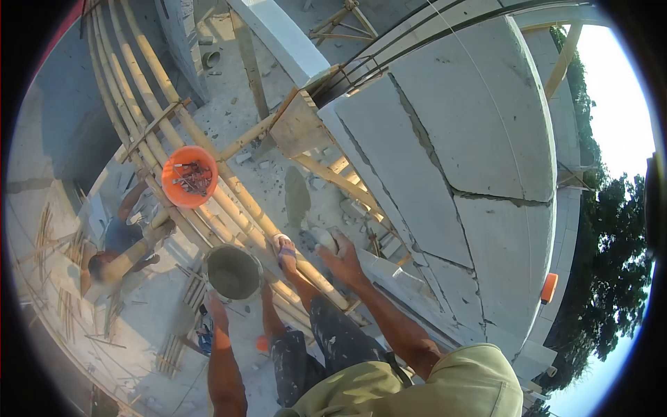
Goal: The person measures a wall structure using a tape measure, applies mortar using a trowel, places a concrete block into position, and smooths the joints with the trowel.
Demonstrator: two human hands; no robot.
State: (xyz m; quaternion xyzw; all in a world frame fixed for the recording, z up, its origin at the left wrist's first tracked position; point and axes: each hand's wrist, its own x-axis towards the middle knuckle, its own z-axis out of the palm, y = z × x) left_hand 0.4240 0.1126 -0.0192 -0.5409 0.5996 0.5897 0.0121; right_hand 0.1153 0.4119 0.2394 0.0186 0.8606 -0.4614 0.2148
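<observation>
- Head view: the block wall point(479, 167) is the largest thing, to the right of the right fingers and apart from them; its long axis runs away from the person.
- Bamboo poles point(323, 281) slant from beyond the left fingers to below the right ones.
- A co-worker point(121, 233) is lower down, left of the left fingers, well apart.
- The dark bucket point(235, 272), with grey material inside, lies just beyond the left fingers and slightly right. Round from above, it shows no long axis. The left hand point(216, 313) is the nearer; its fingers are at the near rim, but I cannot tell whether they pinch it.
- The orange bucket point(189, 176), holding small metal and reddish pieces, is farther out, past the dark one.
- The right hand point(342, 263) is right of the dark bucket, apart from it, fingers bent round a blurred grey thing point(322, 238) at their tips; its kind and long axis are unclear.
</observation>
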